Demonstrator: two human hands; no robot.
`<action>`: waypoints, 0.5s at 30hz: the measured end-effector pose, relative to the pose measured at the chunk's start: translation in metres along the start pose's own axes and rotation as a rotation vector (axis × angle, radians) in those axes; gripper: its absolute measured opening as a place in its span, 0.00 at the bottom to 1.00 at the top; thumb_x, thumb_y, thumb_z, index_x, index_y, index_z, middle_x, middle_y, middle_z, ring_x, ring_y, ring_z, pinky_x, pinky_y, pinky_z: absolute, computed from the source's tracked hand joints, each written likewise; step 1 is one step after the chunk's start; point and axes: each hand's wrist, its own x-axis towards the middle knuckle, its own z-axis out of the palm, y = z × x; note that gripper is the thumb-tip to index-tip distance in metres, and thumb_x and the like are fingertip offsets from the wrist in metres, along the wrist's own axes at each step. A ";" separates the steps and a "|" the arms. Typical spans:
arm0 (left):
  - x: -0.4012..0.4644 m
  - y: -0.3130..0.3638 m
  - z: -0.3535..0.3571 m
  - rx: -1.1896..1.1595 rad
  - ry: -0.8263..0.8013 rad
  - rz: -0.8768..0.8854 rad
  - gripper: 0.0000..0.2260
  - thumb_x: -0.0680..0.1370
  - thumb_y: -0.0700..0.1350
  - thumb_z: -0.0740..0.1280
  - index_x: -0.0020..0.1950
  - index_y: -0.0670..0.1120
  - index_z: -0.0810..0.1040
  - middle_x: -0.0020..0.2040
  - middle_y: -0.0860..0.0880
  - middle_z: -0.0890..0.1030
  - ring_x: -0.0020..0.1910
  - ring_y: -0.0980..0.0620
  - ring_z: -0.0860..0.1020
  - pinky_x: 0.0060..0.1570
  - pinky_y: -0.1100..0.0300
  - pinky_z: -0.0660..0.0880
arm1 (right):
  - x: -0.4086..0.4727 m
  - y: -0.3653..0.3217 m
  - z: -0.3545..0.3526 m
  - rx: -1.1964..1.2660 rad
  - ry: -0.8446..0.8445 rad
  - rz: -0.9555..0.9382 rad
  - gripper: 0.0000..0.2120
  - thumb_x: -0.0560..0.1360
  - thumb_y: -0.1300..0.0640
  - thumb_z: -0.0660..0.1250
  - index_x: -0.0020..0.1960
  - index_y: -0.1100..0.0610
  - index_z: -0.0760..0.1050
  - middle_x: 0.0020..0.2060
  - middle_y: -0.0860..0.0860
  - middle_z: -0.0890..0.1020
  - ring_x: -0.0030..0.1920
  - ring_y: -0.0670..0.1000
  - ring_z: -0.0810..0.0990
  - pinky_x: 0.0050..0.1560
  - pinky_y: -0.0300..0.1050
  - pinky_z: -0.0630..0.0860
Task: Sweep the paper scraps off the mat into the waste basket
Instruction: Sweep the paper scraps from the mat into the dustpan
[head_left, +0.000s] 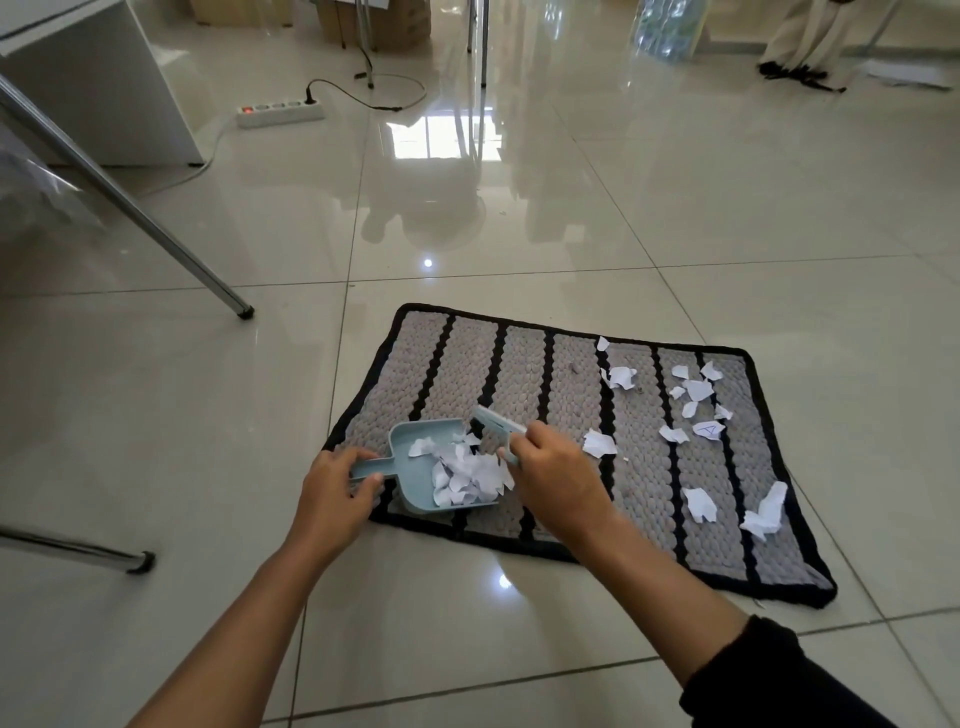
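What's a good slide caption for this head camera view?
Left hand steadies a dustpan of paper scraps while right hand works a brush on the striped mat.

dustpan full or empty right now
Partly full: a heap of white paper scraps lies in the dustpan, with its back end bare.

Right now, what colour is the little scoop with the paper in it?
The dustpan is pale blue, seen in the head view, held by the left hand.
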 end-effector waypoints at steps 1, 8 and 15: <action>0.000 0.000 0.001 0.002 0.006 -0.002 0.09 0.74 0.38 0.65 0.53 0.40 0.76 0.47 0.41 0.71 0.38 0.54 0.70 0.33 0.71 0.68 | 0.000 0.002 0.002 -0.021 0.001 0.017 0.07 0.63 0.67 0.76 0.36 0.63 0.78 0.28 0.53 0.77 0.25 0.48 0.73 0.24 0.37 0.74; 0.001 -0.004 0.002 -0.006 0.021 0.009 0.10 0.74 0.38 0.65 0.54 0.39 0.76 0.47 0.42 0.71 0.35 0.61 0.68 0.34 0.78 0.69 | -0.019 -0.015 0.025 0.009 -0.132 -0.081 0.09 0.61 0.67 0.75 0.39 0.64 0.77 0.32 0.55 0.79 0.30 0.51 0.77 0.26 0.40 0.78; 0.000 -0.007 0.004 0.008 0.023 -0.020 0.11 0.74 0.39 0.66 0.56 0.41 0.76 0.47 0.43 0.71 0.41 0.51 0.71 0.41 0.66 0.66 | 0.002 0.002 0.008 0.008 0.023 -0.008 0.07 0.68 0.61 0.72 0.44 0.63 0.79 0.34 0.55 0.79 0.32 0.50 0.76 0.29 0.39 0.76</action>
